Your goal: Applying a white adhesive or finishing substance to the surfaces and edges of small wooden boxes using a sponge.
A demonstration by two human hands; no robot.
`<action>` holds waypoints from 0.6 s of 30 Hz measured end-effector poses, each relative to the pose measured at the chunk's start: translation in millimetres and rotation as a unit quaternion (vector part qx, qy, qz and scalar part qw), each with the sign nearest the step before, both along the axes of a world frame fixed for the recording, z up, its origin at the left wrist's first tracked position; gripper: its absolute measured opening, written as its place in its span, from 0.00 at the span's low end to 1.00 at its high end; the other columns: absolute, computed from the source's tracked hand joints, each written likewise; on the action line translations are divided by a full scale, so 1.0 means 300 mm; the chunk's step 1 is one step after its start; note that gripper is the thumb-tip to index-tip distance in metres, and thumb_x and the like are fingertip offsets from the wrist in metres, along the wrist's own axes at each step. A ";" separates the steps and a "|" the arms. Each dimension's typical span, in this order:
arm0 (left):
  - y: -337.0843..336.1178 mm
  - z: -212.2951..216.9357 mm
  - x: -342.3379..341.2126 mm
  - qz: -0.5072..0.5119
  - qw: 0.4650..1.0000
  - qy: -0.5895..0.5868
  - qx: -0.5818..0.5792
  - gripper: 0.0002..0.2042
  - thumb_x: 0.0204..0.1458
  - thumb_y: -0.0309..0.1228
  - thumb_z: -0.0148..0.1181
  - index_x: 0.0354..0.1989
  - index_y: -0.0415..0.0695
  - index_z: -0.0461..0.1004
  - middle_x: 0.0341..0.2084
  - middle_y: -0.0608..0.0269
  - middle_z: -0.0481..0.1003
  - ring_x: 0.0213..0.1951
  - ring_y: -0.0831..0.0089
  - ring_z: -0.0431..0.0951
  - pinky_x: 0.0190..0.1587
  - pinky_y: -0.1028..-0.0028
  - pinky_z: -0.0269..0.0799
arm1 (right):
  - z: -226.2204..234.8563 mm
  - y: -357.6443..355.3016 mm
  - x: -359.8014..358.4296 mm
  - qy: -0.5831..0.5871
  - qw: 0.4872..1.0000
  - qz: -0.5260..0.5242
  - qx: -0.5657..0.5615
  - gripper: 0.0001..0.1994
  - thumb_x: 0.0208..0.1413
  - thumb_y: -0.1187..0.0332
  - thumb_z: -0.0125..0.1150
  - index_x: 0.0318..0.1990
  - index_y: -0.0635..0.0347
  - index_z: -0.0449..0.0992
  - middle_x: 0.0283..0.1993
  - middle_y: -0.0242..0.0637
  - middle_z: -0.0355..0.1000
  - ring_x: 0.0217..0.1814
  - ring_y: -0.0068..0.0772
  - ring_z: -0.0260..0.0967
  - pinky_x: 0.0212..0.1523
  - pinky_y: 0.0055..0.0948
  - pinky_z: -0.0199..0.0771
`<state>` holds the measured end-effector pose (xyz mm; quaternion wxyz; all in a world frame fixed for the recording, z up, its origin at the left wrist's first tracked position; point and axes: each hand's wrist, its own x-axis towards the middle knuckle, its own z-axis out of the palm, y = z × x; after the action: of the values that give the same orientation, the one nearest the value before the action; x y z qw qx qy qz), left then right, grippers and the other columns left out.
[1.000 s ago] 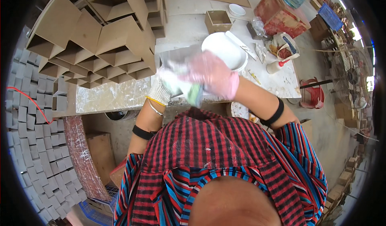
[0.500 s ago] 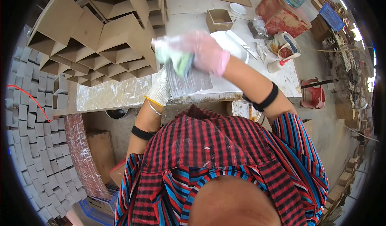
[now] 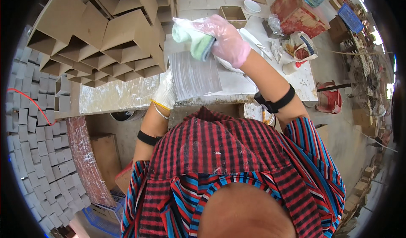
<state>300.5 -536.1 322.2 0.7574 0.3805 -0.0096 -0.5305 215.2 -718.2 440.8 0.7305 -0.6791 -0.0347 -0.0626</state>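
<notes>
A thin pink see-through glove covers my right hand, which is closed on a bunched green-and-white cloth raised over the far part of the worktable. Below the cloth lies a flat grey square panel with streaky white smears across it. My left hand, in a white knitted glove with a yellow cuff edge, rests against the left edge of this panel. Its fingers are mostly hidden, so their grip does not show. Partly behind my right hand is a white round dish.
Stacked brown cardboard boxes stand left of the panel on the smeared worktable. Farther back are a small open box and a white bowl. A red-capped bottle stands near the right edge. Grey boxes pile up at left.
My right hand has lifted the cloth away from the panel, up and slightly right, uncovering more of the streaked surface. My left hand stays at the panel's left edge.
</notes>
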 end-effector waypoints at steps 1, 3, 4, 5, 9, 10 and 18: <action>-0.012 -0.014 0.010 0.001 1.000 0.007 -0.010 0.19 0.56 0.43 0.49 0.50 0.43 0.67 0.42 0.60 0.73 0.39 0.67 0.76 0.40 0.68 0.75 | -0.041 -0.006 -0.008 -0.140 0.950 -0.027 -0.278 0.26 0.35 0.78 0.59 0.48 0.46 0.74 0.44 0.37 0.72 0.44 0.41 0.67 0.45 0.36 0.67; -0.005 -0.068 0.047 0.018 0.981 -0.184 -0.059 0.18 0.56 0.41 0.47 0.49 0.42 0.68 0.41 0.58 0.73 0.39 0.66 0.76 0.41 0.68 0.75 | -0.083 0.028 -0.029 -0.282 0.810 -0.097 -0.506 0.28 0.33 0.77 0.62 0.49 0.45 0.73 0.42 0.36 0.72 0.42 0.40 0.67 0.43 0.36 0.67; 0.014 -0.229 0.112 0.010 0.925 -0.368 -0.087 0.17 0.57 0.40 0.46 0.49 0.42 0.68 0.41 0.57 0.73 0.39 0.65 0.75 0.41 0.67 0.74 | -0.105 0.074 -0.051 -0.284 0.811 -0.061 -0.508 0.29 0.32 0.76 0.63 0.49 0.44 0.73 0.41 0.35 0.71 0.41 0.39 0.67 0.43 0.36 0.67; -0.058 -0.228 0.121 -0.034 0.971 -0.216 -0.091 0.17 0.58 0.39 0.43 0.48 0.41 0.68 0.41 0.55 0.73 0.39 0.63 0.75 0.41 0.66 0.74 | -0.142 0.070 -0.089 -0.261 0.808 -0.050 -0.525 0.30 0.31 0.76 0.64 0.49 0.43 0.73 0.41 0.35 0.71 0.41 0.39 0.67 0.43 0.36 0.66; -0.082 -0.025 0.063 0.100 0.994 0.001 0.036 0.18 0.59 0.38 0.38 0.48 0.39 0.68 0.41 0.53 0.73 0.38 0.59 0.76 0.42 0.63 0.74 | -0.123 0.092 -0.212 -0.250 0.804 -0.043 -0.538 0.26 0.33 0.73 0.67 0.47 0.46 0.74 0.40 0.34 0.74 0.39 0.40 0.68 0.37 0.31 0.68; -0.099 0.011 0.053 0.093 0.994 0.011 0.049 0.19 0.58 0.39 0.41 0.50 0.37 0.66 0.44 0.48 0.71 0.43 0.57 0.73 0.48 0.62 0.71 | -0.111 0.079 -0.232 -0.222 0.806 -0.024 -0.548 0.25 0.34 0.72 0.66 0.47 0.47 0.75 0.40 0.34 0.74 0.39 0.39 0.68 0.37 0.31 0.68; -0.139 -0.180 0.167 0.057 0.997 0.032 -0.039 0.16 0.58 0.38 0.44 0.47 0.40 0.69 0.40 0.54 0.74 0.38 0.61 0.77 0.42 0.66 0.75 | -0.156 0.007 -0.141 -0.268 0.827 -0.123 -0.479 0.25 0.35 0.74 0.63 0.48 0.45 0.74 0.42 0.31 0.72 0.44 0.37 0.67 0.43 0.32 0.69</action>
<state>350.5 -577.8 268.2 0.8004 0.3335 0.0161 -0.4979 172.8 -716.0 394.1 0.2619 -0.8988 -0.1706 -0.3074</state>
